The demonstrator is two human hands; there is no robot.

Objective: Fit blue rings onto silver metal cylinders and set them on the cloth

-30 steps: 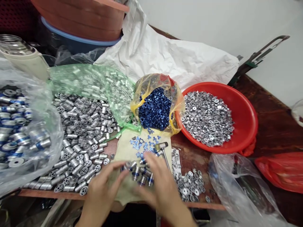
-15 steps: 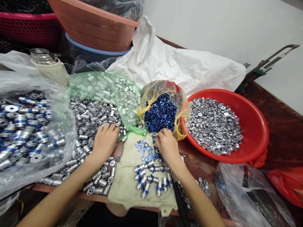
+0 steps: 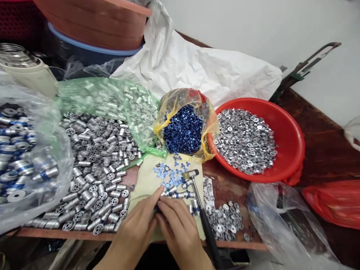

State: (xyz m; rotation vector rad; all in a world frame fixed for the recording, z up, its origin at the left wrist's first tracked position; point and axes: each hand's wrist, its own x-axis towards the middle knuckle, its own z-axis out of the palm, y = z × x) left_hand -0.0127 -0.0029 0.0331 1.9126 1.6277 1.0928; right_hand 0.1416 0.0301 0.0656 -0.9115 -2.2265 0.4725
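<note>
My left hand point(image 3: 140, 219) and my right hand point(image 3: 177, 223) meet over the front of a pale cloth point(image 3: 137, 191). Their fingertips close together around something small and mostly hidden, with only a dark bit showing. Just beyond them, several silver cylinders with blue bands point(image 3: 182, 194) lie on the cloth, partly covered by my hands. Small blue star-shaped pieces point(image 3: 171, 180) are scattered further back. A hammer point(image 3: 206, 227) with a black handle rests to the right of my right hand, its head over the cloth.
Plain silver cylinders point(image 3: 92, 195) cover the left, below a green bag point(image 3: 98, 95). A yellow bag point(image 3: 209, 131) of blue rings stands behind the cloth. Silver discs fill a red basin point(image 3: 292, 150) at right; loose silver rings point(image 3: 226, 221) lie nearer. A clear bag point(image 3: 53, 150) holds blue-banded cylinders.
My left hand has left the silver cylinders and my right hand the front of the yellow bag. Both have come together nearer me over the cloth. The view has shifted slightly right.
</note>
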